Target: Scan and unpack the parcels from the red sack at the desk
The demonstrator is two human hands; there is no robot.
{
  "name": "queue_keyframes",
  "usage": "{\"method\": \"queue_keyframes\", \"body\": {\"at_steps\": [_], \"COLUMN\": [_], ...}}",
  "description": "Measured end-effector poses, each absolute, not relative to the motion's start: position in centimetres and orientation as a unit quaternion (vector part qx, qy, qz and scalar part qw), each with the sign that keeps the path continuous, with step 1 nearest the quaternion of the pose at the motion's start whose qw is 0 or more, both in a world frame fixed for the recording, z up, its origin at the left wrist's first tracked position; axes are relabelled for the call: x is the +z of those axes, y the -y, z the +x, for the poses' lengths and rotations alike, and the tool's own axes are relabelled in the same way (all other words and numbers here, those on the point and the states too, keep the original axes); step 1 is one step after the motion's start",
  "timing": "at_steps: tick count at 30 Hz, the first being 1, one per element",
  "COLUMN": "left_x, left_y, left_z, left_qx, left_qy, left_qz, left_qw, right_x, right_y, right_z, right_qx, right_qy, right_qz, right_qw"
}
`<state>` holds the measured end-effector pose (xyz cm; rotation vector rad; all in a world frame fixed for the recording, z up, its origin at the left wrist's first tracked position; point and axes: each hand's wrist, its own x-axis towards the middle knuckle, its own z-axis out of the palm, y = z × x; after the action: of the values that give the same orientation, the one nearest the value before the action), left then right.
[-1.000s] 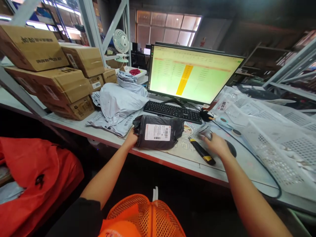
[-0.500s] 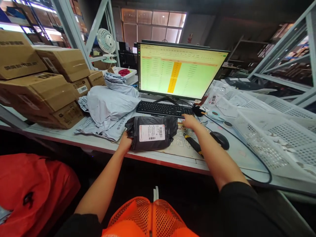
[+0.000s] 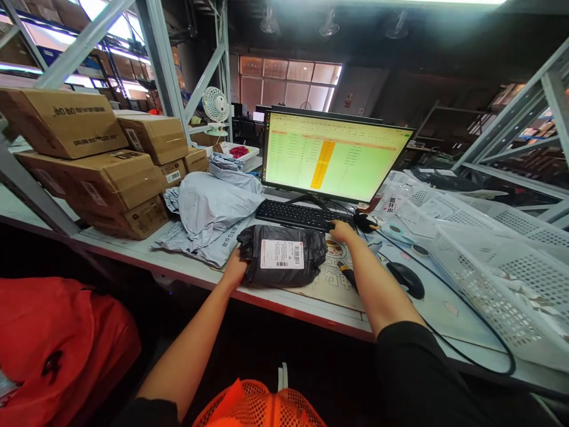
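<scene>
The left hand (image 3: 235,270) is closed on the 9 o'clock edge of the parcel (image 3: 311,264), fingers curled over the soft rim and pinning it flat to the table (image 3: 133,246). The right hand (image 3: 342,230) lies loose and empty, fingers stretched onto the right end of the keyboard (image 3: 297,214), which sits at 12 o'clock from the parcel. The step in hand looks like keying an entry while the parcel is steadied with its label (image 3: 282,254) facing up. The parcel is a black, crinkled plastic bag, plump and yielding, and the label is a flat white rectangle with barcodes. Being slack, it would call for a fuller grip or a hand beneath it if lifted. At 12 o'clock beyond the keyboard a monitor (image 3: 333,155) glows green. At 5 o'clock from the right hand lie a knife (image 3: 345,270) and a glossy black mouse (image 3: 405,279). At 10 o'clock from the parcel are limp grey mailers (image 3: 208,204), with stiff cardboard boxes (image 3: 89,172) past them.
</scene>
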<state>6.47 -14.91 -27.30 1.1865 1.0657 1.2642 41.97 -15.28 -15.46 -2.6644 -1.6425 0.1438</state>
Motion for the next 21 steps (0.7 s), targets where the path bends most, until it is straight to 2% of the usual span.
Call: {"method": "queue_keyframes", "body": {"at_steps": [4, 8, 10, 14, 17, 19, 21], "left_x": [-26.4, -24.3, -22.9, -20.9, -20.5, -20.2, -19.8], "left_y": [15.4, 17.5, 18.8, 19.4, 19.0, 19.7, 21.4], "left_z": [5.7, 3.3, 2.8, 4.2, 5.0, 4.6, 4.2], "left_qx": [0.572, 0.647, 0.604, 0.368, 0.225, 0.232, 0.293], "left_qy": [-0.442, -0.382, -0.282, -0.1, -0.116, -0.216, -0.301], "left_qz": [0.48, 0.566, 0.693, 0.902, 0.958, 0.945, 0.906], "left_qw": [0.497, 0.339, 0.274, 0.203, 0.136, 0.081, 0.05], "right_x": [-14.4, -17.1, -19.0, -19.4, -16.3, -13.6, -11.4], "right_y": [20.7, 30.1, 33.6, 36.3, 35.8, 34.8, 33.1], "right_z": [39.4, 37.9, 38.5, 40.7, 41.3, 40.5, 38.7], "right_qx": [0.024, 0.014, -0.004, -0.009, -0.03, -0.021, 0.018], "right_qy": [0.539, 0.552, 0.573, 0.587, 0.561, 0.571, 0.612], "right_qz": [-0.842, -0.832, -0.818, -0.807, -0.802, -0.781, -0.75], "right_qw": [-0.02, -0.059, -0.05, 0.072, 0.201, 0.252, 0.25]}}
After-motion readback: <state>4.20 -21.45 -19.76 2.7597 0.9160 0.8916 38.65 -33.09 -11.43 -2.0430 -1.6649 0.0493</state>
